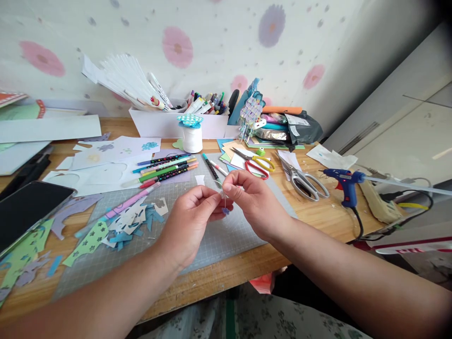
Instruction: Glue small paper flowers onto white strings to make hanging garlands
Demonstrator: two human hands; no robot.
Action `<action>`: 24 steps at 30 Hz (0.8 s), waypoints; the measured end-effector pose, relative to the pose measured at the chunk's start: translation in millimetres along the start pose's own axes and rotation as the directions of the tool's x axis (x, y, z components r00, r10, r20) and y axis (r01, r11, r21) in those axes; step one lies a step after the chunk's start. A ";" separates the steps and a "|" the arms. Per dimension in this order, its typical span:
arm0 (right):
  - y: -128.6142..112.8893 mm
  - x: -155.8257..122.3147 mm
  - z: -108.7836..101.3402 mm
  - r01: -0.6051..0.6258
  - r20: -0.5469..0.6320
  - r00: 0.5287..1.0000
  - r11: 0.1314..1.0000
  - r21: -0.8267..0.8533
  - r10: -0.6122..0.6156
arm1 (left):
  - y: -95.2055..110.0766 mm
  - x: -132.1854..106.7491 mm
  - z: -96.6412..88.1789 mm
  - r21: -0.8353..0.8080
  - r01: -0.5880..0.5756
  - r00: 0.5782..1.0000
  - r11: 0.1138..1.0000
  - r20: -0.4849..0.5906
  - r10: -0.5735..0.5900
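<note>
Over the grey cutting mat (226, 245), my left hand (192, 214) and my right hand (252, 202) meet, both closed in pinches. Between the fingertips runs a thin white thread (225, 200), held by both hands. A small purple paper flower (226, 211) hangs on it, just below the pinch. Whatever else the fingertips cover is hidden. Behind the hands stands a white thread spool (192, 140) with a teal patterned piece on top. A dark marker (211, 168) and a small white paper piece (200, 180) lie just beyond the fingers.
Paper scraps (132, 220) and several markers (165, 168) lie to the left, near a phone (33, 214). Yellow-and-red scissors (257, 165), grey scissors (302, 179) and a blue glue gun (348, 183) with a cord are at right. A white pen box (169, 123) stands behind.
</note>
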State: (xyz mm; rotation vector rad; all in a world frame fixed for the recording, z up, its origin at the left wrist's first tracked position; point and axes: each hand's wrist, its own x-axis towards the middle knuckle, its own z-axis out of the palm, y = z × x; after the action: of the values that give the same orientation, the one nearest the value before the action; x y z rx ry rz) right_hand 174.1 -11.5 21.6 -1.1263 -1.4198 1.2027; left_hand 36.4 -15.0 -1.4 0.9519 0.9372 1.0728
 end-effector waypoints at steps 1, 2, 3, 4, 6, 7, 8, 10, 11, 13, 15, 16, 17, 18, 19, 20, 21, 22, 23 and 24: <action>0.3 0.3 -0.5 0.023 -0.008 1.000 0.999 -0.037 -0.024 | -0.4 1.0 -0.9 0.030 -0.038 0.999 0.999 -0.018 0.039; 0.5 0.5 -1.1 0.047 -0.018 0.999 0.996 -0.076 -0.048 | -0.7 2.0 -2.0 0.072 -0.078 0.996 0.994 -0.047 0.082; 0.7 0.8 -1.6 0.065 -0.030 0.997 0.991 -0.114 -0.069 | -0.8 2.8 -3.3 0.118 -0.112 0.989 0.987 -0.080 0.122; 0.9 1.0 -2.1 0.076 -0.045 0.996 0.987 -0.145 -0.083 | -0.8 3.4 -4.6 0.158 -0.132 0.983 0.979 -0.109 0.150; 1.3 1.2 -2.3 0.078 -0.066 0.994 0.981 -0.177 -0.091 | -0.1 3.5 -6.2 0.190 -0.140 0.976 0.972 -0.140 0.168; 1.5 1.2 -2.1 0.078 -0.069 0.993 0.981 -0.180 -0.092 | 0.6 3.1 -6.4 0.184 -0.134 0.977 0.974 -0.139 0.161; 1.9 1.1 -1.8 0.079 -0.065 0.994 0.981 -0.176 -0.092 | 1.3 2.3 -6.0 0.167 -0.122 0.981 0.978 -0.130 0.144; 2.5 0.6 -0.9 0.089 -0.038 0.995 0.984 -0.157 -0.097 | 2.7 0.4 -4.2 0.121 -0.089 0.989 0.989 -0.111 0.102; 2.7 0.3 -0.4 0.095 -0.024 0.995 0.985 -0.144 -0.100 | 3.2 -0.5 -3.0 0.098 -0.073 0.991 0.993 -0.103 0.083; 2.7 -0.2 0.3 0.096 -0.012 0.995 0.987 -0.126 -0.098 | 3.7 -2.0 -0.8 0.050 -0.049 0.995 0.998 -0.087 0.054; 2.2 -0.5 0.9 0.089 -0.019 0.996 0.989 -0.118 -0.091 | 3.5 -2.7 0.8 0.003 -0.035 0.997 0.999 -0.068 0.035; 1.8 -0.6 1.2 0.083 -0.022 0.996 0.990 -0.118 -0.086 | 3.3 -2.9 1.3 -0.018 -0.030 0.998 0.999 -0.059 0.029; 1.4 -0.6 1.5 0.080 -0.023 0.996 0.990 -0.117 -0.083 | 3.1 -2.9 1.6 -0.032 -0.025 0.998 0.999 -0.053 0.023; 1.0 -0.6 1.8 0.079 -0.020 0.996 0.990 -0.115 -0.082 | 2.7 -2.8 1.7 -0.042 -0.021 0.999 0.999 -0.049 0.019; 0.7 -0.5 2.2 0.079 -0.013 0.997 0.991 -0.113 -0.081 | 2.3 -2.6 1.7 -0.047 -0.017 0.999 0.999 -0.048 0.015; 0.4 -0.5 2.5 0.079 -0.005 0.997 0.991 -0.110 -0.080 | 1.8 -2.5 1.6 -0.050 -0.017 0.999 0.999 -0.049 0.014; 0.2 -0.4 2.8 0.078 0.001 0.997 0.991 -0.106 -0.078 | 1.2 -2.2 1.4 -0.052 -0.018 0.999 0.998 -0.051 0.015; -0.1 -0.4 3.1 0.077 0.007 0.997 0.992 -0.103 -0.077 | 0.5 -2.0 1.1 -0.054 -0.021 0.999 0.998 -0.051 0.019; -0.2 -0.3 3.3 0.076 0.009 0.997 0.992 -0.101 -0.075 | -0.3 -1.8 0.8 -0.056 -0.025 0.998 0.998 -0.051 0.022; -0.4 -0.2 3.4 0.074 0.011 0.997 0.992 -0.099 -0.073 | -1.0 -1.5 0.5 -0.057 -0.028 0.998 0.998 -0.050 0.026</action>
State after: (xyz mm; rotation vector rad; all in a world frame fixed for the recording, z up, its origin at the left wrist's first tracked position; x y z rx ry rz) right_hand 170.7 -12.3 21.7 -1.1280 -1.5279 1.0957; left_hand 36.8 -16.7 -2.0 0.8964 0.9317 1.1448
